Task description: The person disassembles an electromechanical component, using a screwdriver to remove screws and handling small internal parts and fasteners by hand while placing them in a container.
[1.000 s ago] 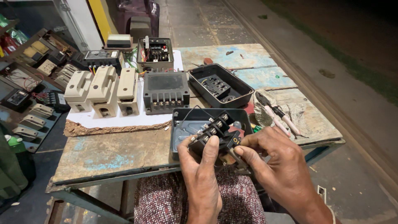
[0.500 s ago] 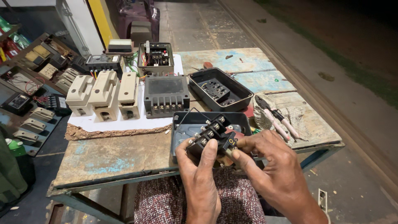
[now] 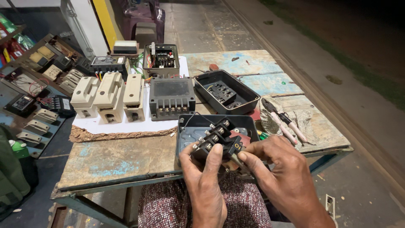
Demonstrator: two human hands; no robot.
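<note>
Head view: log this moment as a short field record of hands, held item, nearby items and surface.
left hand: left hand grips the black terminal block, thumb on top
right hand: right hand pinches the block's right end
beneath block: open dark metal box at the table's near edge
behind: dark grey switch unit; black tray with a part inside
left: three cream fuse carriers on a white sheet
right: pliers with pale handles
surface: worn wooden table, patches of blue paint
</note>
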